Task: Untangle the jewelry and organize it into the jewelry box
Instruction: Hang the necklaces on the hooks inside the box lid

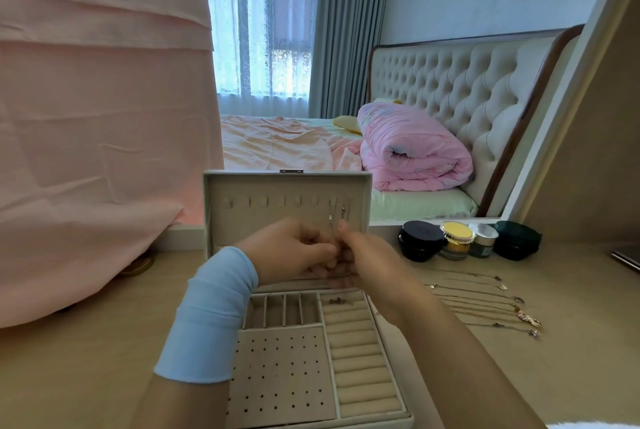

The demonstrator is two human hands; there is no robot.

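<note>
An open grey jewelry box (280, 376) stands in front of me on the dresser, its lid (221, 207) upright with a row of hooks. A thin chain (331, 221) hangs from one of the right-hand hooks. My left hand (287, 248) and my right hand (363, 255) meet in front of the lid, fingers curled and pinching the lower end of that chain. Small earrings (337, 300) lie at the top of the ring-roll section. Several necklaces (485, 300) are laid out in rows on the dresser to the right.
Cosmetic jars (453, 240) stand in a row at the back right, by a mirror (450, 82) that reflects a bed. Pink cloth (97, 117) hangs at the left over the dresser top (86, 376). A dark flat item (627, 259) lies at the right edge.
</note>
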